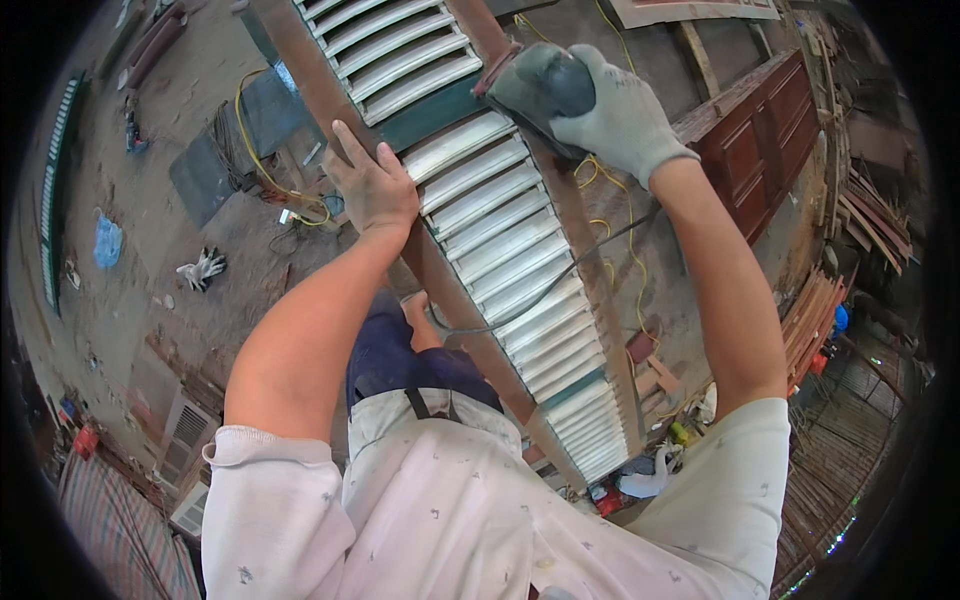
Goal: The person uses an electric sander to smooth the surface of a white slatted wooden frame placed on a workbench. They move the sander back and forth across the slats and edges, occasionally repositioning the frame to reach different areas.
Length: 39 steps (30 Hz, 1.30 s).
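A long louvered shutter (515,247) stretches diagonally in front of me, with pale slats, brown bare side rails and dark green cross rails. My right hand (625,125), in a light work glove, grips a dark power sander (545,85). The tool rests over the shutter's right side rail, near the upper green cross rail (430,113). My left hand (372,185) is bare and lies with fingers apart on the left side rail. A black cord (555,285) crosses the slats. The sander's underside is hidden.
Yellow cables (640,270) trail over the dirt floor. A brown panelled door (765,140) leans at the right, near stacked wood strips (810,325). On the left lie a dark mat (235,150), a glove (203,269), a blue plastic bag (107,240) and another green shutter (58,190).
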Each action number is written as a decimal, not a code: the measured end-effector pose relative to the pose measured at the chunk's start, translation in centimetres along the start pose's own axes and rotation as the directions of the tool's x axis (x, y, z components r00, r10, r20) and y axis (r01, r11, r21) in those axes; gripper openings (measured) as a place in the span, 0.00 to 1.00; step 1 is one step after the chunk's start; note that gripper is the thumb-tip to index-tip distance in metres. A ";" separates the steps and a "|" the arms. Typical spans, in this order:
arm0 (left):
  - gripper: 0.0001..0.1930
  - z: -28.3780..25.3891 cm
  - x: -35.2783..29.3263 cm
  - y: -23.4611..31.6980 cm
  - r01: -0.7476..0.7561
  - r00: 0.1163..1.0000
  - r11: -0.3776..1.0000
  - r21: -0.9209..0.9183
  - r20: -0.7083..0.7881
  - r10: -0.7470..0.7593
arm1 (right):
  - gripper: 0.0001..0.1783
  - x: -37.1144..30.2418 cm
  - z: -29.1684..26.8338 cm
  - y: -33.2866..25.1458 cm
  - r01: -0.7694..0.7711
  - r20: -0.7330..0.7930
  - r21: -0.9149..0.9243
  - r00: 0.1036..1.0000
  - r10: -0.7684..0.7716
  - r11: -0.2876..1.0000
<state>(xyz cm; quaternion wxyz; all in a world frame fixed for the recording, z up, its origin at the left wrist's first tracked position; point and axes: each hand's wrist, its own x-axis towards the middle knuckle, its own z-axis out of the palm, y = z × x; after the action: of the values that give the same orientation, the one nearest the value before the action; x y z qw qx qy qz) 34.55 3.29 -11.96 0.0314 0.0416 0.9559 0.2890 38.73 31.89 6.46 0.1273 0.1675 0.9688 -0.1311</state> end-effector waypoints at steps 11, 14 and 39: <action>0.42 -0.4 0.6 0.7 0.039 0.999 0.999 -0.013 0.039 -0.038 | 0.42 -7.9 0.5 1.0 -0.240 0.053 0.158 0.971 0.235 0.958; 0.41 0.0 0.4 0.3 0.024 1.000 0.999 0.021 0.007 -0.025 | 0.41 -11.2 1.6 1.0 -0.326 0.078 0.190 0.945 0.316 0.926; 0.42 0.3 0.3 0.3 -0.012 1.000 0.994 0.106 0.006 0.012 | 0.42 -22.3 4.1 4.0 -0.458 0.123 0.195 0.889 0.442 0.867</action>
<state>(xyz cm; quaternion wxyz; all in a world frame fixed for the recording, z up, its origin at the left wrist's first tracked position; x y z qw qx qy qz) 34.25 3.71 -12.05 0.0302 0.0498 0.9696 0.2377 61.33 27.81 8.32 0.1711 0.3964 0.8773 -0.2096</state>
